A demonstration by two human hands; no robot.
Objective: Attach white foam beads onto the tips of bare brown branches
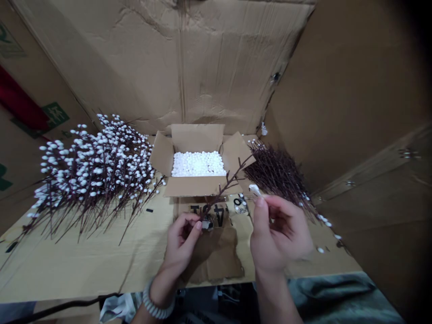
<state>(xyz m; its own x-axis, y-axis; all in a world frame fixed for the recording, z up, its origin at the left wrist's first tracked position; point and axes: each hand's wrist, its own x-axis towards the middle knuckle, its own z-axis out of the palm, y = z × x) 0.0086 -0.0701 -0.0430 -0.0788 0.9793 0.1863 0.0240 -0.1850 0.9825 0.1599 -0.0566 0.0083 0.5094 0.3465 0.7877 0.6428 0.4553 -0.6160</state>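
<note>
The left hand (182,238) is pinching the lower end of a brown artificial twig (221,191), which leans up toward the right hand (280,236), and this one pinches a small white piece (254,190). Beyond both hands stands an open cardboard box (199,186) with white balls (199,164); white-tipped stems (101,166) lie left of the left hand, and a dark twig bundle (276,173) lies beyond the right.

Craft workshop, cardboard partitions (222,67), heaped twigs (278,177), box (197,186) of white balls (199,164)
</note>
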